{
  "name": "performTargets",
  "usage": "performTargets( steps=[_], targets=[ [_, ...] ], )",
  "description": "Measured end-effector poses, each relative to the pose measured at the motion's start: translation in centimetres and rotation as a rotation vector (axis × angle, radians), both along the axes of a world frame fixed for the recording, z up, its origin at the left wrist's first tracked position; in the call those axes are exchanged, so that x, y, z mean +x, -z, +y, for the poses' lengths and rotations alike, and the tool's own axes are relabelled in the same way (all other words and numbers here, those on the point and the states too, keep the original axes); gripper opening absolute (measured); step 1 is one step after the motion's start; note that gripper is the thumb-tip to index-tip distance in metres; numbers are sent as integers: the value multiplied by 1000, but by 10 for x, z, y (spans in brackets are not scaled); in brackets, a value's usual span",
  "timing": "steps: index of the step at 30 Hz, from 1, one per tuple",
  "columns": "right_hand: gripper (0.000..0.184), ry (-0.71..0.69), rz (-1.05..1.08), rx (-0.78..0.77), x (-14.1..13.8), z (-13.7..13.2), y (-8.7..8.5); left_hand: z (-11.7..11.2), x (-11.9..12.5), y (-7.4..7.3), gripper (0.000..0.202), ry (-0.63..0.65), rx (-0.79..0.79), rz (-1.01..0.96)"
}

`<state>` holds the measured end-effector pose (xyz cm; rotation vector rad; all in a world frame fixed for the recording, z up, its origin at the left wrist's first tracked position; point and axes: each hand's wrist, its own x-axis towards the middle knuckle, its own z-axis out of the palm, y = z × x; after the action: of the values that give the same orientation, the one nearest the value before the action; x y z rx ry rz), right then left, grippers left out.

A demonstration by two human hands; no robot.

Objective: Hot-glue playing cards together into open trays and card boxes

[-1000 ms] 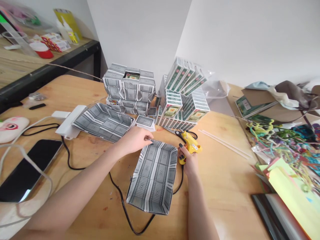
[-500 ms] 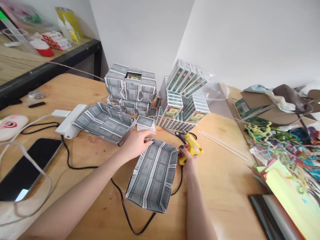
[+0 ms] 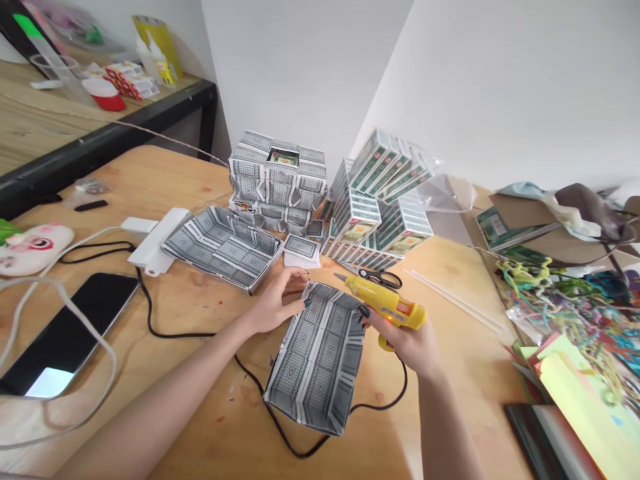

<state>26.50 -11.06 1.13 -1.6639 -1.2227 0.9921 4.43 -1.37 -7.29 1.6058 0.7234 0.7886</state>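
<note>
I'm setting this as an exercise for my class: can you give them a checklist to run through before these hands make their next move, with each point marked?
1. Hot glue gun held: ok, in the right hand.
2. Orange light lit: ok.
3. Nozzle aimed away from fingers: not ok, it points roughly toward the left hand.
4. Nearer card tray steadied: cannot tell; the left thumb is at its far left corner, but the firmness of the grip doesn't show.
5. Black cord clear of the tray: not ok, part disappears behind its near end.
6. Scissors set well aside: not ok, just beyond the gun.
</note>
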Motion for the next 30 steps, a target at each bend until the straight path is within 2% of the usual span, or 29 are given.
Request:
performTargets(
  steps=[4,6,8,10,14,22,30],
  targets=[
    [17,-150,-379,-3,-21,11,1,-2,-3,7,30,-148,181,118],
    [21,-186,-543,-12,-28,17,2,-3,-4,9,30,-157,205,166],
    [24,-184,-617,-22,-32,21,2,-4,-5,8,34,-127,216,203],
    [26,-171,-640,-30,-34,25,2,-4,-5,6,39,-103,255,253],
    [24,-178,-664,-27,-34,30,5,-5,-5,5,36,-104,320,331],
    [22,-191,-725,-50,-38,30,10,-5,-4,8,37,-116,314,308],
    [22,-227,-698,-51,-38,29,10,-5,-4,7,37,-106,311,311]
  ],
)
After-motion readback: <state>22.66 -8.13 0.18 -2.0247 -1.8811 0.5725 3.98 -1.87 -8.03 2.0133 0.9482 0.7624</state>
